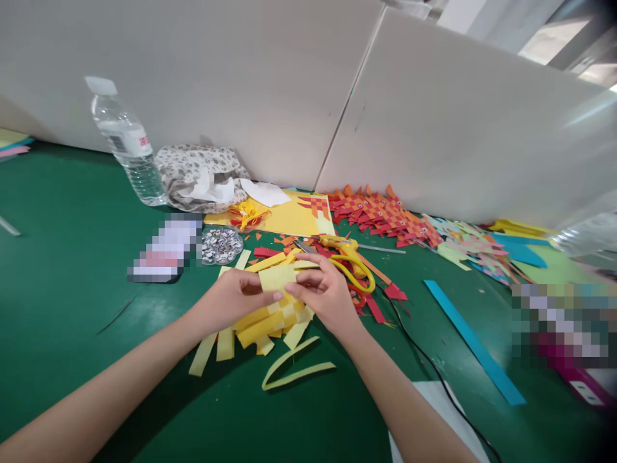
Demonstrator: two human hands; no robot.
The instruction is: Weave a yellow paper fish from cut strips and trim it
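Note:
Both my hands meet over a woven piece of pale and deep yellow paper strips lying on the green table. My left hand pinches the folded end of a pale yellow strip with its thumb and fingers closed. My right hand grips the same weave from the right, fingers curled on the strips. A loose bent pale yellow strip lies just in front of the weave.
Yellow-handled scissors lie behind my right hand among red and orange scraps. A water bottle, a patterned cloth, a dish of googly eyes, woven paper fish, a blue strip and a black cable surround them.

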